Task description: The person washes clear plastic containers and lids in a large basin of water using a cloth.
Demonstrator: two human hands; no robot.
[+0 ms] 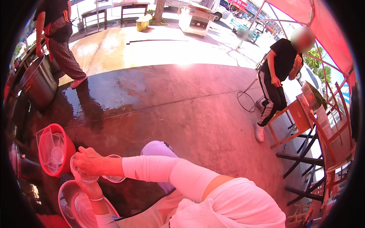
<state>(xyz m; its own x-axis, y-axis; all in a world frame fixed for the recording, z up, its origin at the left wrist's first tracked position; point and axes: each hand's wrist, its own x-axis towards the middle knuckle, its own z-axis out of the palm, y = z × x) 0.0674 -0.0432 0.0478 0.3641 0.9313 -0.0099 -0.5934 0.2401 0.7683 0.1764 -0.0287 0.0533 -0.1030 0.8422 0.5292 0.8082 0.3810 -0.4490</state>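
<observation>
A clear round container [90, 177] is between my hands at the lower left. My left hand [87, 186], with a bangle at the wrist, holds it from below. My right hand [87, 162] reaches across from the right and grips its upper part; its fingertips are partly hidden. Another clear round container [114, 178] shows just beyond my right wrist, partly behind the forearm. A red plastic tub [70, 149] with several clear containers [57, 154] stands left of my hands. Below them is a wide round basin [63, 196] with clear round pieces in it.
A person [61, 42] stands at the upper left beside a large metal pot [42, 88]. Another person [281, 62] is at the right near a wire stand [246, 101] and stacked wooden furniture [299, 114]. The concrete floor [171, 114] is wet towards the left.
</observation>
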